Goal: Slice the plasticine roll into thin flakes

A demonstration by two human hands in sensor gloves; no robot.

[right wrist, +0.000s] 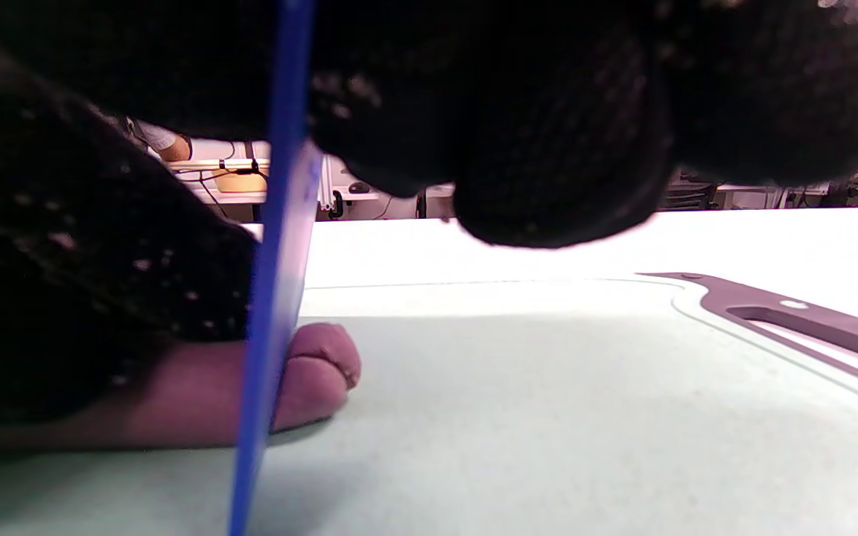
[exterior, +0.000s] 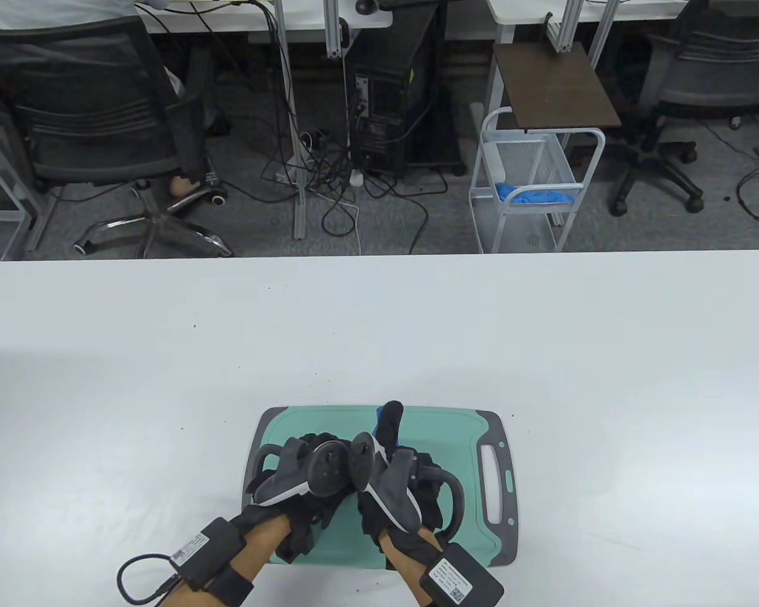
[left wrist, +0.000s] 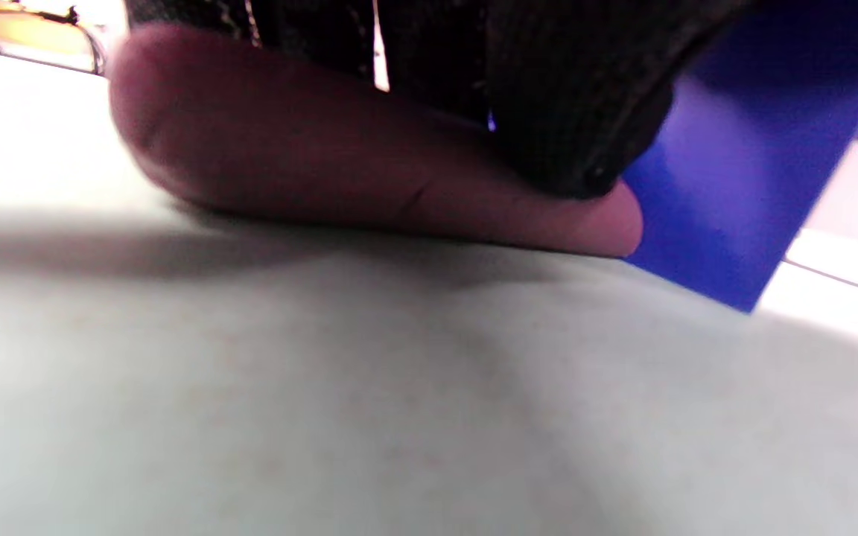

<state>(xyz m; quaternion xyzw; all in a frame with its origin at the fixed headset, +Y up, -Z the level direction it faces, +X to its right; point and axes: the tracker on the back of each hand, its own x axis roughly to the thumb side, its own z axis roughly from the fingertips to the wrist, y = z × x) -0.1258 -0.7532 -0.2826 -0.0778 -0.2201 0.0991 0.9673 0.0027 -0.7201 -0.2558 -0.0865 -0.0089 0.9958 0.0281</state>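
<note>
A pink plasticine roll (left wrist: 310,171) lies on the green cutting board (exterior: 455,436). My left hand (exterior: 303,468) presses down on the roll with its gloved fingers (left wrist: 548,97). My right hand (exterior: 398,474) grips a blue plastic blade (right wrist: 272,298), which stands upright and has cut down into the roll near its right end (right wrist: 317,365). The blade also shows in the left wrist view (left wrist: 734,193) and as a blue sliver in the table view (exterior: 380,417). In the table view the hands and their trackers hide the roll.
The board sits at the near middle of a white table (exterior: 164,354) and has a grey handle end (exterior: 496,480) on its right. Bare board surface lies to the right of the blade (right wrist: 548,417). Chairs, a computer tower and a wire cart stand beyond the table's far edge.
</note>
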